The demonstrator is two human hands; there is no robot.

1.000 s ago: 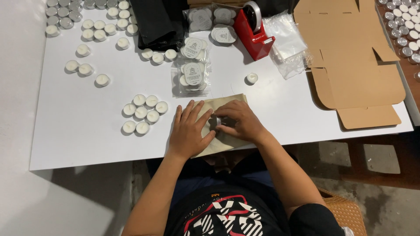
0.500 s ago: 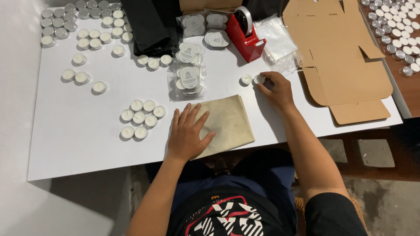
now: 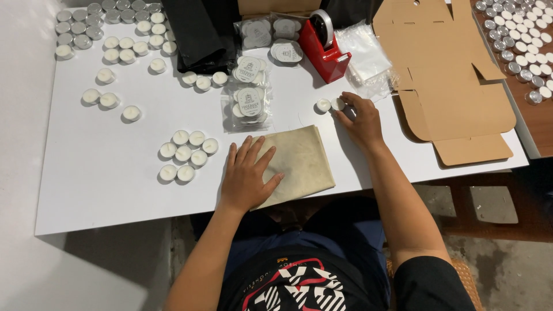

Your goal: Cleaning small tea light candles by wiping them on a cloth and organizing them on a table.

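Pressing cloth, picking tealight
L hand (image 3: 247,175) spread flat on beige cloth (image 3: 296,161); R hand (image 3: 358,118) fingertips pinching tealight (image 3: 338,104) (another (image 3: 323,105) just beside) on white table (image 3: 115,190).

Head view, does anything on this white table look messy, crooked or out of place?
Only mildly. The beige cloth lies askew under the left hand, one corner past the table edge. A few tea lights sit scattered away from the neat cluster. The right hand touches a stray tea light. Nothing looks spilled or damaged.
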